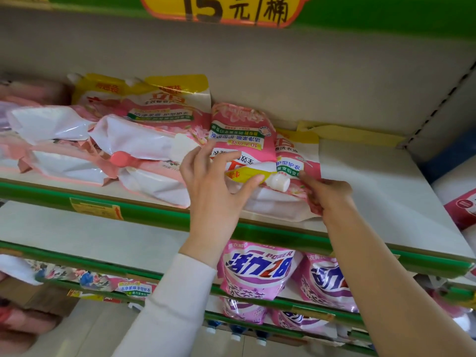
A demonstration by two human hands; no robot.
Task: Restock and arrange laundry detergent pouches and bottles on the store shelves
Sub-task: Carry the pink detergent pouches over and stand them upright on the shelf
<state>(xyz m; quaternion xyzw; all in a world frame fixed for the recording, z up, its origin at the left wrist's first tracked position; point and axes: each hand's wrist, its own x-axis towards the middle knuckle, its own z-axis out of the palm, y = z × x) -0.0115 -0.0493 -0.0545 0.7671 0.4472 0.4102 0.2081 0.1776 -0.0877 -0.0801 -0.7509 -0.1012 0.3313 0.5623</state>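
Observation:
A pink detergent pouch with a white cap lies upside down on the upper shelf, on top of another pink pouch. My left hand rests on the top pouch's lower end, fingers spread around its yellow corner beside the cap. My right hand pinches the lower pouch's right edge. Left of them several pink and white pouches lie piled on the same shelf.
The upper shelf's right part is bare white board up to the side wall. Below, purple pouches stand on a lower shelf with a green rail. A yellow price sign hangs above.

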